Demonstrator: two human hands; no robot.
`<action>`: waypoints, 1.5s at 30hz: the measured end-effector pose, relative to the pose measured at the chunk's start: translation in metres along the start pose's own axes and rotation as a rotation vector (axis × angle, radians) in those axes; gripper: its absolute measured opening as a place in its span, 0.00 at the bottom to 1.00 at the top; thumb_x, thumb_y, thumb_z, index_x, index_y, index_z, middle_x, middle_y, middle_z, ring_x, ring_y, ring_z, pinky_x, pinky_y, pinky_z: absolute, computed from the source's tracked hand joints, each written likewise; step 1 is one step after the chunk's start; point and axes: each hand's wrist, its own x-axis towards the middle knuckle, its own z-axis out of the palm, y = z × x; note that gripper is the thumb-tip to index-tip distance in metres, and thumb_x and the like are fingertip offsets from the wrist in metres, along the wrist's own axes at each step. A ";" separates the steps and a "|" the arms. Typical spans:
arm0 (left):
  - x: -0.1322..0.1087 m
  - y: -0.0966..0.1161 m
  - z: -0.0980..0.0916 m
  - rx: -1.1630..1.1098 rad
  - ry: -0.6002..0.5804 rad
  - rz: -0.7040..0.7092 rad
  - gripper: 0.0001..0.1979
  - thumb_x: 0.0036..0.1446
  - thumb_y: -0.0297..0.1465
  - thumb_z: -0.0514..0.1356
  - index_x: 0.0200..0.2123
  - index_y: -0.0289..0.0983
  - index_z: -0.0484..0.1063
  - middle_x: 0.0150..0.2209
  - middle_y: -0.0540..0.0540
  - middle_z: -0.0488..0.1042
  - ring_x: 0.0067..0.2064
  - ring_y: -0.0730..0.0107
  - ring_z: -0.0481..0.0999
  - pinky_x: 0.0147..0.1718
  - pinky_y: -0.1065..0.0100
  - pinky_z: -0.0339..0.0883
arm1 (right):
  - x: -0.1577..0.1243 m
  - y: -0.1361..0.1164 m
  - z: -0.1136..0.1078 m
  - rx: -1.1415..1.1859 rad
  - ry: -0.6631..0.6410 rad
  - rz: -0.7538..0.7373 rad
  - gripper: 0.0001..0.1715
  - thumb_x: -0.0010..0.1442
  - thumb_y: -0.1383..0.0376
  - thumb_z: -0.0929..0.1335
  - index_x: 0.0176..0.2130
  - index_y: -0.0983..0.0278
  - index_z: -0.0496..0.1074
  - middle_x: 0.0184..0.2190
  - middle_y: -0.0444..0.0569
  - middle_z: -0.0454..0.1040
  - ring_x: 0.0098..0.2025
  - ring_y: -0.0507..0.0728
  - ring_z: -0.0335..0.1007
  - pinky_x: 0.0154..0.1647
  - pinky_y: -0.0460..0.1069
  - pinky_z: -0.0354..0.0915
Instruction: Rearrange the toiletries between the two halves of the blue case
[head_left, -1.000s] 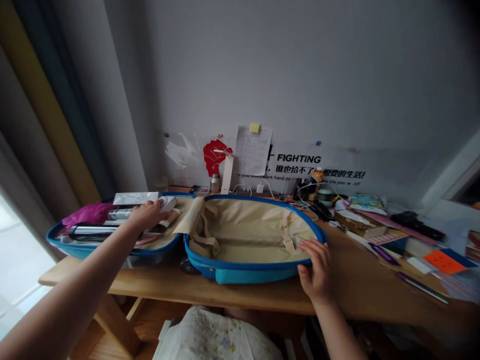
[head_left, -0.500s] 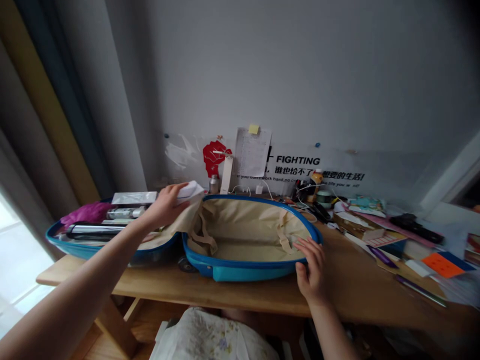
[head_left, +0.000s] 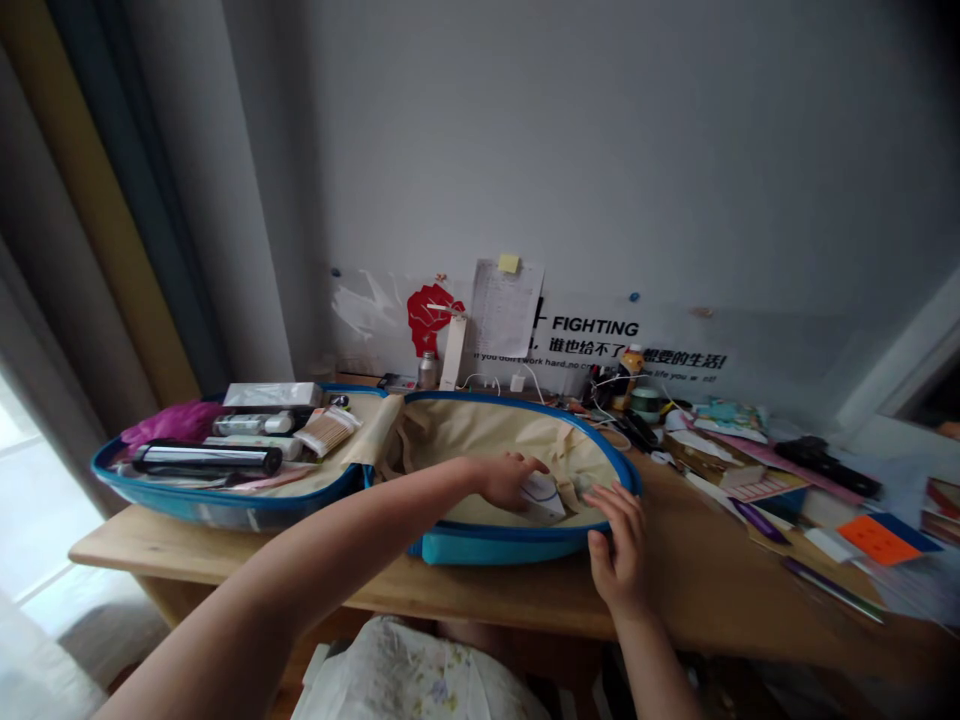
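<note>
A blue suitcase [head_left: 525, 545] lies spread open on a wooden table, beige lining showing. My left hand [head_left: 510, 480] reaches into its right half, fingers closed on a white packet [head_left: 541, 497] low against the lining near a beige strap [head_left: 568, 470]. What the packet contains cannot be made out. My right hand [head_left: 619, 535] rests at the right rim, its loosely spread fingers over the edge and its thumb apart. The left half holds a pink bundle [head_left: 172, 427], a white box [head_left: 271, 395], a dark cylinder [head_left: 206, 458], small bottles [head_left: 251, 424] and a pack of cotton swabs [head_left: 328, 430].
Papers, pens and an orange-and-blue card [head_left: 879, 540] clutter the right of the wooden table [head_left: 697, 590]. White cables [head_left: 534, 378], a metal bottle [head_left: 427, 370] and an orange-labelled bottle [head_left: 628, 375] stand or lie along the wall. A curtain [head_left: 112, 200] hangs at left.
My left hand has carried the white packet from above the suitcase's middle fold rightward and down into the right half. The cotton swabs have come into view. My right hand stays at the rim.
</note>
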 end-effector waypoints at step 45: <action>-0.006 -0.004 -0.002 -0.216 -0.042 -0.067 0.17 0.62 0.36 0.56 0.53 0.40 0.74 0.53 0.47 0.78 0.51 0.68 0.77 0.51 0.70 0.68 | -0.005 0.001 0.000 0.037 -0.001 0.001 0.21 0.70 0.57 0.58 0.55 0.62 0.69 0.52 0.58 0.73 0.64 0.68 0.61 0.60 0.68 0.62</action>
